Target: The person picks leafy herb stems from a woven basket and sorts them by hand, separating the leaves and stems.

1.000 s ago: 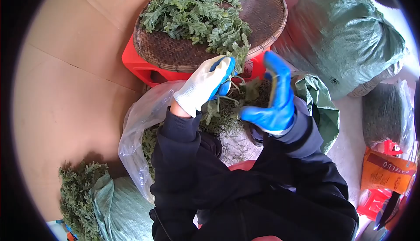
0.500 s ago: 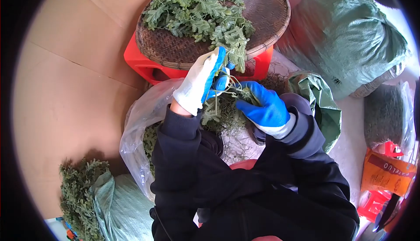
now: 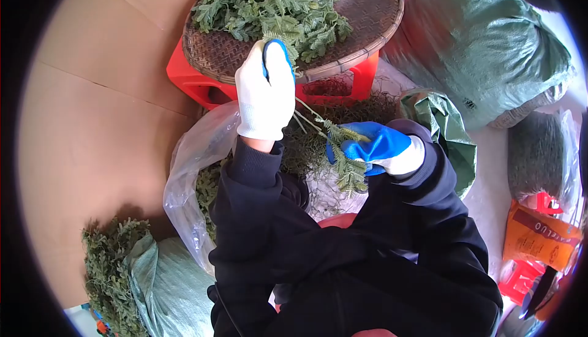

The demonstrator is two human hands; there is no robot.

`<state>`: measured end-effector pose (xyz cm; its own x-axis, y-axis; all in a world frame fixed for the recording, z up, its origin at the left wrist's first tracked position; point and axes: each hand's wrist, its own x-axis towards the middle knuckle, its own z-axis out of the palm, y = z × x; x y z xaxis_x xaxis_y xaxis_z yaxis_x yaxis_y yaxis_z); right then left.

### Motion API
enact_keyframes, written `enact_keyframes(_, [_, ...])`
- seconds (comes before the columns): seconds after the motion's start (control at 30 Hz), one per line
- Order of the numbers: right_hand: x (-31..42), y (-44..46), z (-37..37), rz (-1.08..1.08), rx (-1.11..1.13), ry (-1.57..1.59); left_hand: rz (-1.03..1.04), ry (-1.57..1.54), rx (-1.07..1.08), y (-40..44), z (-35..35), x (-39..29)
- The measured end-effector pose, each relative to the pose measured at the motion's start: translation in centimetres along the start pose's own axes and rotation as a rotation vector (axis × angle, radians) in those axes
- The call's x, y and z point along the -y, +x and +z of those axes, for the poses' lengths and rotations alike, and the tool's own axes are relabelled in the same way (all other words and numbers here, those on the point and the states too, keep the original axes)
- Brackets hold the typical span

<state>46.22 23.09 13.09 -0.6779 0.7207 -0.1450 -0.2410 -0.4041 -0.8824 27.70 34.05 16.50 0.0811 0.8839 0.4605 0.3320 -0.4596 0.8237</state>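
Observation:
My left hand [image 3: 267, 89], in a white glove with blue palm, is closed around green leafy sprigs [image 3: 285, 31] at the front edge of the round woven tray [image 3: 367, 12]. Thin pale stems run from it toward my right hand [image 3: 373, 147]. That hand, in a blue glove with white cuff, is closed on a leafy sprig [image 3: 349, 172], whose leaves hang below the fingers. A pile of green foliage [image 3: 269, 0] lies on the tray. Dark tangled plant bits [image 3: 306, 150] lie below, between the hands.
The tray rests on a red stool [image 3: 367, 74]. A clear plastic bag [image 3: 184, 184] stands left, an open green sack [image 3: 450, 132] right. A large green sack [image 3: 484, 49] fills the upper right; cut foliage [image 3: 113, 269] and another sack [image 3: 174, 288] lie lower left.
My left hand has moved up and left toward the tray with its sprigs. My right hand has come down from open, closed on a sprig, and now sits slightly lower.

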Motion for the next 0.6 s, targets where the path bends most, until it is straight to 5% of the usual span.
enact_keyframes(0.1, [-0.2,-0.3,-0.3,0.006,-0.029,-0.175,0.213,0.108,-0.109,0.3,0.6,-0.3])
enact_keyframes(0.13, [-0.9,0.1,-0.2,-0.283,0.332,-0.089,0.28,0.055,-0.151,0.8,0.3,0.9])
enact_keyframes(0.17, [-0.7,-0.1,-0.2,-0.295,0.711,-0.028,0.348,0.002,-0.192,1.8,-0.5,2.7])
enact_keyframes(0.2, [-0.5,-0.2,-0.2,-0.256,1.091,0.03,0.235,0.012,-0.251,3.2,-2.3,4.2])
enact_keyframes(0.23, [-0.8,-1.3,0.9,-0.324,1.073,0.156,-0.229,-0.197,-0.387,4.9,-4.8,7.0])
enact_keyframes(0.27, [-1.2,-1.4,0.8,-0.323,0.957,0.185,-0.342,-0.327,-0.379,5.2,-7.0,7.2])
enact_keyframes(0.4, [-4.4,-2.9,0.2,-0.413,-0.3,-0.12,-0.551,-1.003,-0.086,2.4,-6.6,6.3])
enact_keyframes(0.5, [-2.4,-4.7,-0.7,-0.648,-0.634,-0.142,-0.591,-1.515,0.532,2.9,-5.7,6.7])
enact_keyframes(0.6, [-2.5,-8.6,-2.3,-0.595,-1.24,-0.242,-0.683,-1.68,0.669,2.8,-4.1,6.0])
